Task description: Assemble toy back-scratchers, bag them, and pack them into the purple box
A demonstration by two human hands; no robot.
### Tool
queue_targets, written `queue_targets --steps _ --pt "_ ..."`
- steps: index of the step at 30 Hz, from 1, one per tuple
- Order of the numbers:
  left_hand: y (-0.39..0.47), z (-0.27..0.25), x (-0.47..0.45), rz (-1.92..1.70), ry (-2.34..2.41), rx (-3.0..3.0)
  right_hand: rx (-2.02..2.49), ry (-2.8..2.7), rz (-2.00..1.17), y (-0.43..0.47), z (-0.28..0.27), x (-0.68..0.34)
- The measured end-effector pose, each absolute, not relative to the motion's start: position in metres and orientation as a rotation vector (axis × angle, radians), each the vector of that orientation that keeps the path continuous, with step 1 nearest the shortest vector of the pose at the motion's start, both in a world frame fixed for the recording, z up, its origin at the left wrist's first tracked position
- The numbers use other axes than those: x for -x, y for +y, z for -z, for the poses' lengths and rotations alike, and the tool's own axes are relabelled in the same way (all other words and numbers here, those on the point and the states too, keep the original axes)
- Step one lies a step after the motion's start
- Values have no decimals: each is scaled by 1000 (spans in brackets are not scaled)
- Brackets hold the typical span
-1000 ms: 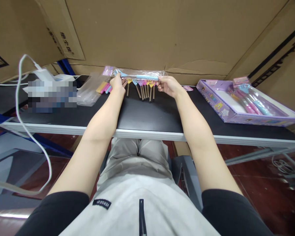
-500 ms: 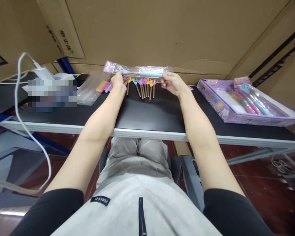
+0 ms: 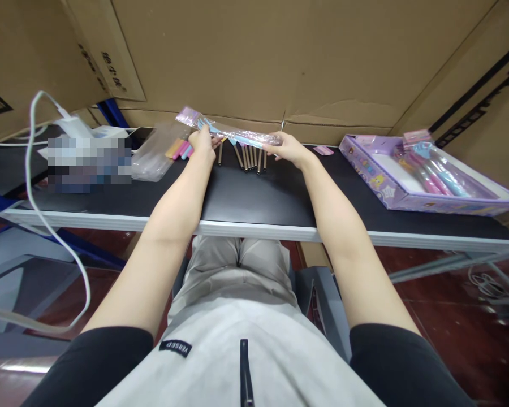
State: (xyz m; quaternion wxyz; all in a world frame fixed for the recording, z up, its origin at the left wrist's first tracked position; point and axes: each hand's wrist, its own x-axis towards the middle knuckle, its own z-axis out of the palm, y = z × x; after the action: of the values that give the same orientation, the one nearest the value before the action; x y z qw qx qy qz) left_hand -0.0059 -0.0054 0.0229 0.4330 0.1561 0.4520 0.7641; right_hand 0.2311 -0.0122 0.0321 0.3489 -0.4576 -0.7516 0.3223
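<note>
1. My left hand and right hand each pinch one end of a clear plastic sleeve, held tilted just above the black table; a blue tool sits inside it.
2. A purple tray at the right holds more sleeved tools in pink and blue.
3. A loose clear bag left of my hand holds coloured sticks.
4. A row of small tools lies on the table under the sleeve, their heads hidden by it.
5. The near half of the table is bare; cardboard walls the far edge.
6. A blurred patch hides items at the left.
</note>
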Motion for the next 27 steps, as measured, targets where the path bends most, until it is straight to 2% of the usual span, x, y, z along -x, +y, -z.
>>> queue_targets --steps 3,6,12,21,27 --pt "-11 -24 2 -1875 1188 -432 1139 -2110 -383 -7 -25 -226" --pt "-10 -23 -3 -1845 1211 -491 1136 -2266 -133 -11 -25 -221" --pt "1 -15 -9 -1719 1143 -529 1083 -2416 -213 -20 -24 -211" --pt "-8 -21 -14 -1594 1049 -580 1045 -2235 -436 -26 -34 -210" --pt "-17 -26 -16 -1559 1080 -609 1320 -2074 -34 -19 -66 -252"
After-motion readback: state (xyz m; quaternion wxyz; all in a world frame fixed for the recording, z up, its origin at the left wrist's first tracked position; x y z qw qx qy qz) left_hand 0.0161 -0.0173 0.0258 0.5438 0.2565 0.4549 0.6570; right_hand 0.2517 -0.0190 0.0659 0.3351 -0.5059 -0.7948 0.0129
